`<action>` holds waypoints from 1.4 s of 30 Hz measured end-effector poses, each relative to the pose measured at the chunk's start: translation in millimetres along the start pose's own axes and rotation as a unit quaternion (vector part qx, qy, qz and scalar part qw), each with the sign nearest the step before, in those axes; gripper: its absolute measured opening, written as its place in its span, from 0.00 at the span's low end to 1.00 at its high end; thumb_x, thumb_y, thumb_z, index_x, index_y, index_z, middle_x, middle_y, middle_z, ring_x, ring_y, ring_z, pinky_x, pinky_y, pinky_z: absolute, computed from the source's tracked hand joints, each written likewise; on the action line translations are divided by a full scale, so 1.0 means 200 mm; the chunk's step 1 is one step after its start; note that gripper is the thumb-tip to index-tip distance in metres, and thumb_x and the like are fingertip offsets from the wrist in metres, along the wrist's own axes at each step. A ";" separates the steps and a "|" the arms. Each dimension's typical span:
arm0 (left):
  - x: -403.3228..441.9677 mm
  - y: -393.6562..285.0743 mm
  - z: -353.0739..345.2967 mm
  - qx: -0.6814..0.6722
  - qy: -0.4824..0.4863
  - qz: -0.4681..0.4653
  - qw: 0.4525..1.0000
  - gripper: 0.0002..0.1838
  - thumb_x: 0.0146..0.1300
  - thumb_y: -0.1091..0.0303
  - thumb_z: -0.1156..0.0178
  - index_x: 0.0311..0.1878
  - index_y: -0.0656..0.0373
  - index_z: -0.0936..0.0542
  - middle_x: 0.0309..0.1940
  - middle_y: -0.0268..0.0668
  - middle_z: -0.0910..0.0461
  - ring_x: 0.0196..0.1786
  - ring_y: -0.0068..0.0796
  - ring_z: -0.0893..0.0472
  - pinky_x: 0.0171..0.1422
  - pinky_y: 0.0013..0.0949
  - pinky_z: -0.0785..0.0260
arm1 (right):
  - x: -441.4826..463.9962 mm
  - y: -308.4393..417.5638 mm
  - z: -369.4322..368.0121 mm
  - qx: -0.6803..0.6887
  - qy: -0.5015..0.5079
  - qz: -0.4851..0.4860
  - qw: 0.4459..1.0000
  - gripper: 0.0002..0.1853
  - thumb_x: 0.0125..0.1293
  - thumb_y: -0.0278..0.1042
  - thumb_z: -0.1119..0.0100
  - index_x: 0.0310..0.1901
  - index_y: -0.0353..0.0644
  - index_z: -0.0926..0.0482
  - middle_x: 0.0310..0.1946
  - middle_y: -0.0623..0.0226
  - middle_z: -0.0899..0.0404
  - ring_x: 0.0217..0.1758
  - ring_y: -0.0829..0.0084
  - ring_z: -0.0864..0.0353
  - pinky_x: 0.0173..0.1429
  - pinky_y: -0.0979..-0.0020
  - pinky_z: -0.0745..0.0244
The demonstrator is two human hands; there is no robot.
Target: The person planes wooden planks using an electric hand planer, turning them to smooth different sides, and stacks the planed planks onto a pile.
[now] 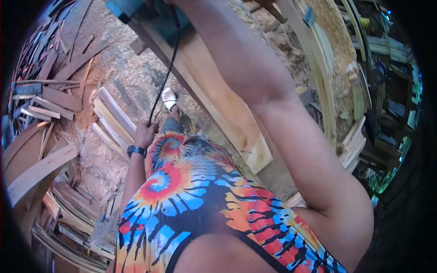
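Note:
My left hand [145, 133], with a dark watch on the wrist, is closed around a black power cord [168, 75] beside my hip. The cord runs up to a teal electric planer [175, 28] that rests on a long wooden plank [223, 109]. Stretched forward, my right arm reaches the planer, and my right hand [170, 2] is at its top, mostly cut off by the upper frame edge. What shows of that hand seems to grip the tool. The near end of the plank is pale, with a dark mark close to it.
Wood offcuts [52, 102] lie piled on the left, with short stacked strips [111, 119] nearer my feet. Long curved boards [314, 59] stand on the right. Sawdust and shavings cover the ground [123, 50]. One foot in a white shoe [169, 98] is beside the plank.

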State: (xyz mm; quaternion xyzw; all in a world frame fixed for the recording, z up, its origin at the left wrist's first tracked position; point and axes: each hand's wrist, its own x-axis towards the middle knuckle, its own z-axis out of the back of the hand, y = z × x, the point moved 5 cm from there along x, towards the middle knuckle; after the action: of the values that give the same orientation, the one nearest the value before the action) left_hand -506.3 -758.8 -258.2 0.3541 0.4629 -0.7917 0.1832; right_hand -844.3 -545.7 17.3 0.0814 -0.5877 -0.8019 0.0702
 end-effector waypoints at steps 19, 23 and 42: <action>-0.73 -0.04 -1.15 0.361 0.297 -0.131 0.874 0.20 0.59 0.51 0.39 0.33 0.61 0.13 0.31 0.54 0.15 0.38 0.55 0.15 0.45 0.50 0.23 | -3.39 -0.41 0.54 -0.031 -0.055 -0.152 0.986 0.41 0.64 0.79 0.50 0.38 0.36 0.22 0.24 0.55 0.25 0.28 0.65 0.21 0.35 0.62 0.26; -0.76 0.08 -1.28 0.384 0.324 -0.196 0.842 0.29 0.64 0.40 0.45 0.32 0.62 0.15 0.30 0.53 0.15 0.37 0.55 0.15 0.45 0.51 0.24 | -3.73 -0.51 0.57 -0.017 0.000 -0.220 0.975 0.41 0.63 0.80 0.50 0.35 0.37 0.23 0.21 0.58 0.28 0.25 0.65 0.21 0.31 0.63 0.28; -0.57 0.10 -0.93 0.175 0.325 0.013 0.929 0.23 0.59 0.44 0.31 0.42 0.57 0.13 0.28 0.44 0.13 0.34 0.41 0.14 0.43 0.44 0.24 | -2.59 -0.29 0.36 -0.024 -0.033 -0.115 0.993 0.38 0.66 0.73 0.45 0.36 0.34 0.22 0.22 0.54 0.23 0.27 0.59 0.18 0.33 0.61 0.26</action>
State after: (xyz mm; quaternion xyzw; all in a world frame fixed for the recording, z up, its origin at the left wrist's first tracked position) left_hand -344.1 -613.3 -246.5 0.6247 0.3465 -0.6991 -0.0320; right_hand -353.8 -352.1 7.5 0.1204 -0.5570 -0.8208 -0.0401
